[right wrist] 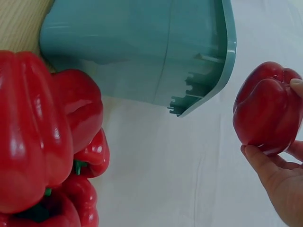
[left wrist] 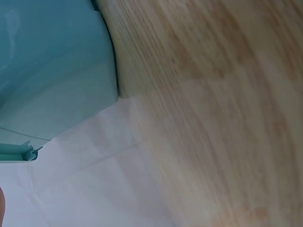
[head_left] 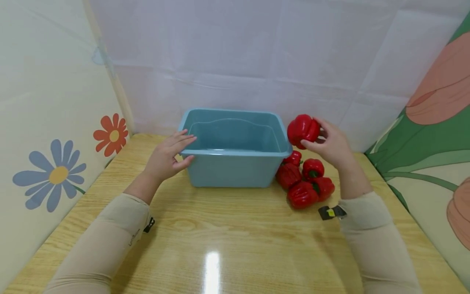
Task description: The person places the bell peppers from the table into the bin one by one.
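Observation:
A red bell pepper (head_left: 303,130) is gripped between the thumb and fingers of my right hand (head_left: 330,143), raised just beyond the right rim of a blue-green plastic bin (head_left: 227,169). The right wrist view shows the same pepper (right wrist: 267,111) held beside the bin's outer wall (right wrist: 132,42). At the bin's left end, my left hand (head_left: 169,155) rests with extended fingers over the rim. Only a sliver of that hand shows in the left wrist view, next to the bin's side (left wrist: 57,66). The visible inside of the bin holds nothing.
Several red bell peppers (head_left: 302,195) lie heaped on the wooden table (head_left: 235,228) against the bin's right side, below my right hand. White sheeting (head_left: 227,53) hangs close behind the bin. Flower-patterned panels (head_left: 55,110) stand on both sides.

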Motion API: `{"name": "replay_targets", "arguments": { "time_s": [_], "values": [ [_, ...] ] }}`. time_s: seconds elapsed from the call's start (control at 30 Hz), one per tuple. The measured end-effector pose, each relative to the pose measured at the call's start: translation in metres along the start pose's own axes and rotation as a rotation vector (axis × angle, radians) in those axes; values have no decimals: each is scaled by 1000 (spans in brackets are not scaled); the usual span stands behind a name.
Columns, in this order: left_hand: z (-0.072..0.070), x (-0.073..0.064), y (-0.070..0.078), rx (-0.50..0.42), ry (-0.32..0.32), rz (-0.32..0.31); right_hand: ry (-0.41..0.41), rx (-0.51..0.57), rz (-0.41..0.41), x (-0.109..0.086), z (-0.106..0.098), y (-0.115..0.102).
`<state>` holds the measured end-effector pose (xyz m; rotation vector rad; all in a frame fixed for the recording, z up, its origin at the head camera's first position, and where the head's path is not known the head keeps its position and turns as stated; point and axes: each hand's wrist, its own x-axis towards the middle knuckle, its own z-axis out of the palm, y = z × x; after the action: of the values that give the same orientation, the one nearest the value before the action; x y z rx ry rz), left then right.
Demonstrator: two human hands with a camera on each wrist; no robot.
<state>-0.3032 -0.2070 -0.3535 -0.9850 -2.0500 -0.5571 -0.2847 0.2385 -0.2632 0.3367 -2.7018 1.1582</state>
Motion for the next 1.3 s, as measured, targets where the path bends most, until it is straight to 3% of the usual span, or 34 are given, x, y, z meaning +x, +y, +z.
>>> {"name": "replay_targets", "arguments": {
  "time_s": [0.23, 1.3],
  "values": [
    [0, 1, 1, 6, 1, 0, 0, 31, -47, 6, 3, -6],
    [2, 1, 2, -4, 1, -14, -89, -47, -128, 19, 24, -27]
  ]
}}
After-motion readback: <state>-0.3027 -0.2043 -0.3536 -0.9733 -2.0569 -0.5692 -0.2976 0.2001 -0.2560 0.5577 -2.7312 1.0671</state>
